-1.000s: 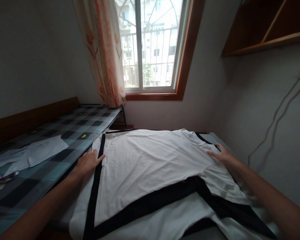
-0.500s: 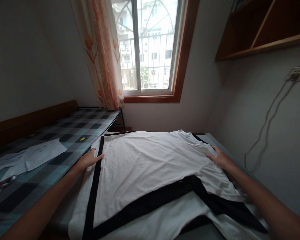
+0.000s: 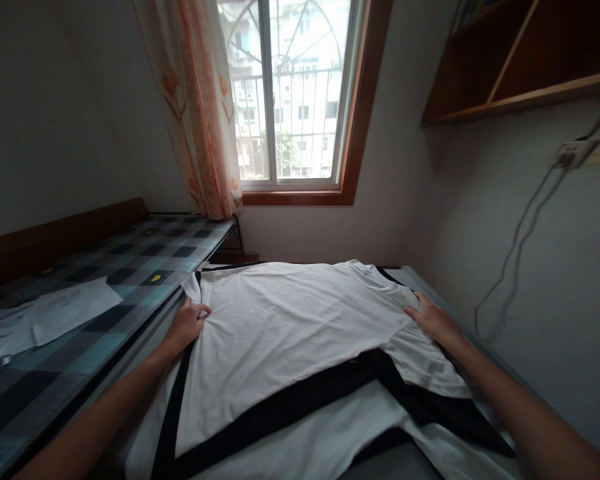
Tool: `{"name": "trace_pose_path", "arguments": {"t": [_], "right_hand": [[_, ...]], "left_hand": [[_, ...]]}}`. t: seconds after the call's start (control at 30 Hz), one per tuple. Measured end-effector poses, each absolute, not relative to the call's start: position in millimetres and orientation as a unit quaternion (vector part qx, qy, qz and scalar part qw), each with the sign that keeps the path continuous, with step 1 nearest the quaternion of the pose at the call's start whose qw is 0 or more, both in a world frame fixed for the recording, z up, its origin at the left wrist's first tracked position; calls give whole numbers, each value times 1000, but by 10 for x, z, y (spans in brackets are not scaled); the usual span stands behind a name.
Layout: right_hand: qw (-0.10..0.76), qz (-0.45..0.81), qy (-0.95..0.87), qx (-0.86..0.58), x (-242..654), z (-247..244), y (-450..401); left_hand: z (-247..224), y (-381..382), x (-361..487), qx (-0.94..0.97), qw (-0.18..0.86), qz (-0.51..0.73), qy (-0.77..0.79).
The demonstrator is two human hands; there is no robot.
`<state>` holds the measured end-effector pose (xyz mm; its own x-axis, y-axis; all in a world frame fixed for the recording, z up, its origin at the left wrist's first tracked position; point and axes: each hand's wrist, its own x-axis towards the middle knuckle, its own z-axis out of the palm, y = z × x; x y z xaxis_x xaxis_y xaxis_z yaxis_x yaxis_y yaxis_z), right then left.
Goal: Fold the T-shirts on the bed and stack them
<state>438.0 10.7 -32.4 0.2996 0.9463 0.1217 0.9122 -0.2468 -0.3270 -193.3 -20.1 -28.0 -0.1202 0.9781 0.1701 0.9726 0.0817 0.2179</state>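
Note:
A white T-shirt with black bands point(image 3: 290, 313) lies spread out in front of me, its collar toward the far right. My left hand point(image 3: 187, 321) is closed on the shirt's left edge, thumb on top, and the cloth bunches up there. On the other side my right hand point(image 3: 433, 320) pinches the shirt near the shoulder by the collar, fingers partly hidden by the cloth. Folds run across the white front between the two hands. The near part of the shirt, with a black-trimmed sleeve, trails toward me.
A checked mattress point(image 3: 145, 250) with sheets of paper point(image 3: 55, 313) on it is at the left. Behind are a curtain point(image 3: 200, 100) and a barred window point(image 3: 290, 93). At the right, a cable point(image 3: 517, 233) hangs from a wall socket point(image 3: 573, 153) under a wooden shelf point(image 3: 525, 97).
My left hand has closed on the shirt's left edge, drawing the cloth into folds. My right hand keeps its place at the shoulder. The view has shifted slightly to the right.

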Motion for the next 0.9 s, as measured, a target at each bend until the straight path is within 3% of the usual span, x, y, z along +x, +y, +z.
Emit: {"name": "trace_pose_path", "arguments": {"t": [0.13, 0.67, 0.9], "right_hand": [[114, 50, -574, -810, 4308, -276, 49], [123, 57, -507, -852, 4060, -214, 173], [115, 57, -504, -854, 4018, -194, 159]], "left_hand": [[-313, -80, -1940, 667, -12, 144, 730], [-136, 1088, -1750, 705, -64, 60, 703], [-118, 1149, -1675, 671, -97, 119, 726]]}}
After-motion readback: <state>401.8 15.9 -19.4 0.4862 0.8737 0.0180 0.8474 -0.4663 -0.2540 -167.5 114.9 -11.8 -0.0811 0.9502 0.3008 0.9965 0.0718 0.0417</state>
